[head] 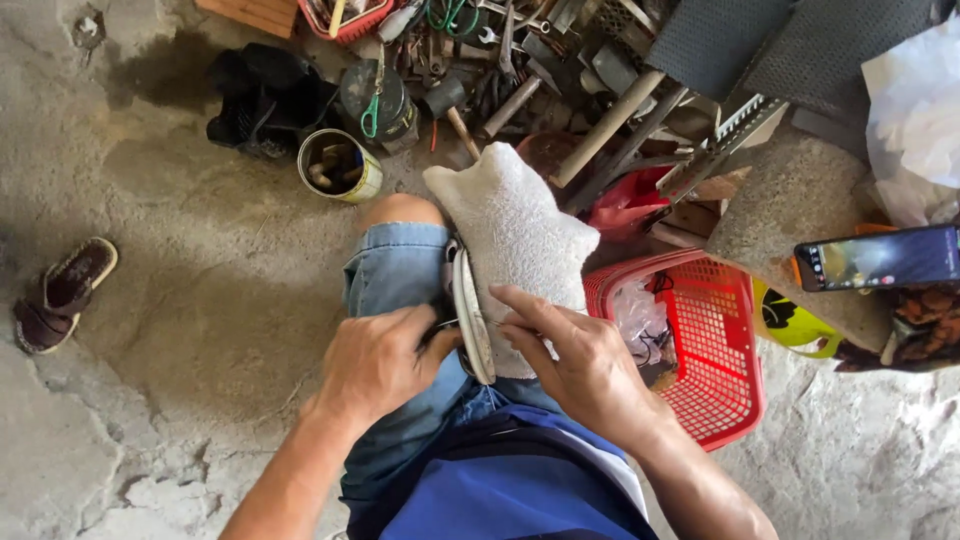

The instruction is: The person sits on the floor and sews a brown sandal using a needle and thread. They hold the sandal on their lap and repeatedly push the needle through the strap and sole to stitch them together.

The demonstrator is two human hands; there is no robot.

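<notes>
Shoe sole [472,318], thin and curved, pinched against nubby white cloth [515,235].

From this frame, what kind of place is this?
Probably an informal floor-level repair spot, maybe shoe repair. Bare concrete floor, a heap of hand tools, and both hands, left hand and right hand, working a shoe sole.

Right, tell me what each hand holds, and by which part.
Both hands grip a shoe on the knee: left hand at its sole edge, right hand on its white fabric-covered side.
</notes>
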